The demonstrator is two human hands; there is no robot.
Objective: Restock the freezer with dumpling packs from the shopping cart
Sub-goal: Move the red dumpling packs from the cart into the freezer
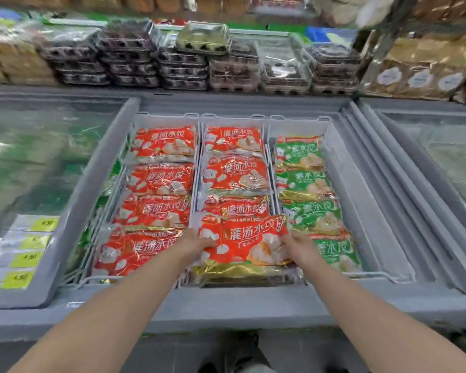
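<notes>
A red dumpling pack (244, 242) lies at the near end of the middle basket in the open freezer (242, 300). My left hand (198, 242) grips its left edge and my right hand (297, 244) grips its right edge. More red packs (160, 179) fill the left basket and the rest of the middle basket (236, 175). Green dumpling packs (307, 184) fill the right basket. The shopping cart is out of view.
The freezer's sliding lids (393, 189) are pushed to the right. A closed glass lid with yellow price labels (28, 254) covers the left section. Stacked clear egg cartons (183, 60) stand on the shelf behind the freezer. My shoes (242, 356) show below.
</notes>
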